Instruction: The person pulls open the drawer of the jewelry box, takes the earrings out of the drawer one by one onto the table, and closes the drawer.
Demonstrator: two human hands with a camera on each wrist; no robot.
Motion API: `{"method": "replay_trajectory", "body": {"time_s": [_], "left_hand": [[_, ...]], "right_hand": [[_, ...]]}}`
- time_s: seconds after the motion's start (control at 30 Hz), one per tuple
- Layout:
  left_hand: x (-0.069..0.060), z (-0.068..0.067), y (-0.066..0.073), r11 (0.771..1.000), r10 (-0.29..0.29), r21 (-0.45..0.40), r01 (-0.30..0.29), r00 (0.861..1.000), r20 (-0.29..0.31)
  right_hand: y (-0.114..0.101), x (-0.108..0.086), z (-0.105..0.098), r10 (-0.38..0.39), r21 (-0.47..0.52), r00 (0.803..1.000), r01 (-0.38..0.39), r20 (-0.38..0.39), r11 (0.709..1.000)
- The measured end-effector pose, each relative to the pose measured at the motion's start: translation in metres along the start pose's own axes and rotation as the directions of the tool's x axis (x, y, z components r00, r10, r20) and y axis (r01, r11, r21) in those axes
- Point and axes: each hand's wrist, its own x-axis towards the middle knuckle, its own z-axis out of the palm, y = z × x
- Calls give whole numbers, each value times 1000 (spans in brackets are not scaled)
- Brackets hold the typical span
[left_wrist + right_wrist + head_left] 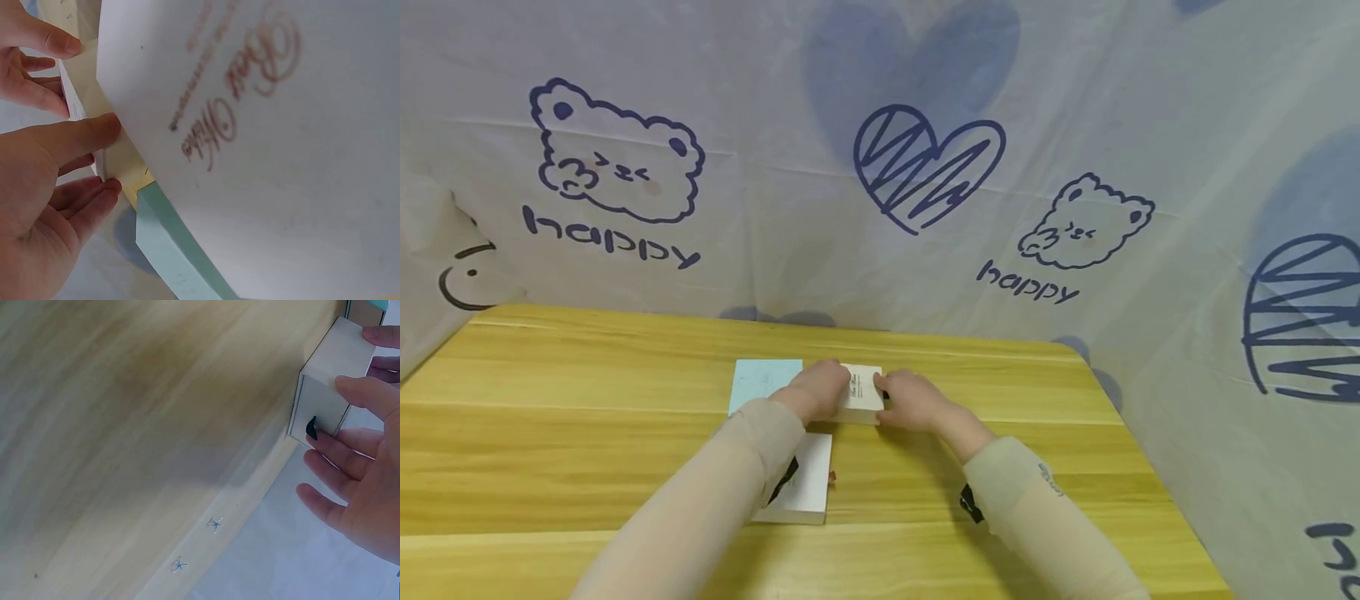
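A small white box (865,390) with dark script on its lid lies near the back of the table, between both hands. My left hand (822,390) grips its left end, the thumb on one side and fingers on the other, as the left wrist view shows. At the other end, my right hand (917,402) holds the box between thumb and fingers. A black ribbon tab (312,428) sticks out of that end face, touching a finger. Left of the left hand is a light blue box (763,382), partly covered by it. A larger white box (811,475) with script lettering lies nearer, partly under the left forearm.
The wooden table (587,433) ends at a pale printed cloth (760,150) hanging behind and to the right. Two small star-shaped marks (215,524) show near the table's edge in the right wrist view.
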Motion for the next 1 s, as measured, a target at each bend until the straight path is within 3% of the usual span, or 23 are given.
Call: {"method": "replay_trajectory", "body": {"time_s": [0.43,0.63,0.8,1.0], "left_hand": [[-1,0,2,1000,-9,15,9,1000,10],[-6,-6,2,1000,-7,-21,8,998,60],[-20,-17,0,999,38,-38,-34,995,92],[-48,-26,-12,993,110,-60,-103,986,124]], "right_hand": [[-1,-1,-1,-6,-18,1000,6,6,1000],[1,-1,0,11,19,1000,-11,-1,1000],[2,-5,-4,37,59,998,-34,-52,998],[0,-13,-11,-14,59,993,21,-116,998]]}}
